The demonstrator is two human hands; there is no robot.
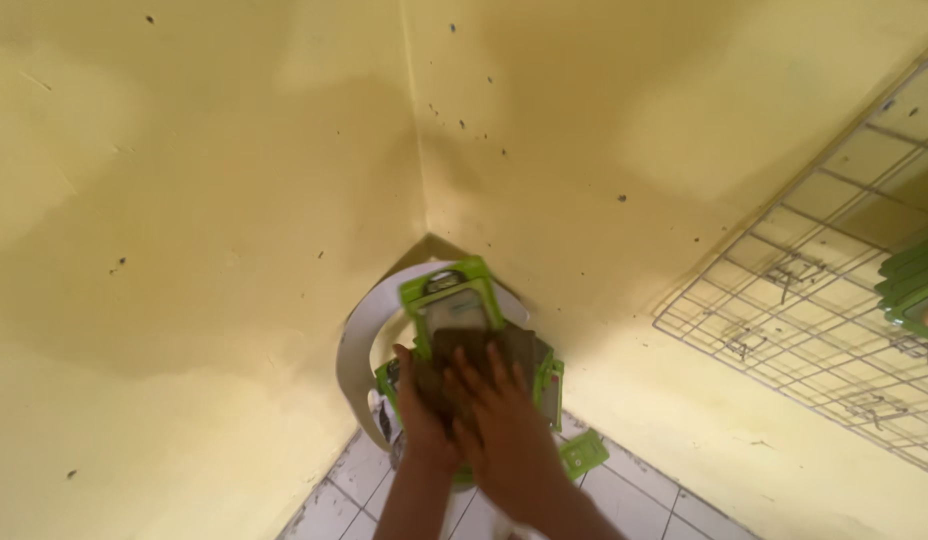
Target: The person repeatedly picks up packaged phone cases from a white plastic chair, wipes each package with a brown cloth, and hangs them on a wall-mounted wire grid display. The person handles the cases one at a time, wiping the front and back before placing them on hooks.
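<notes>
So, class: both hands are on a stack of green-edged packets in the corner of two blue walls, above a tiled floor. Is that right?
Not quite. The head view shows the walls are yellow, not blue. The rest holds: the left hand and right hand are both on the stack of green-edged packets in the corner, above the tiled floor.
</notes>
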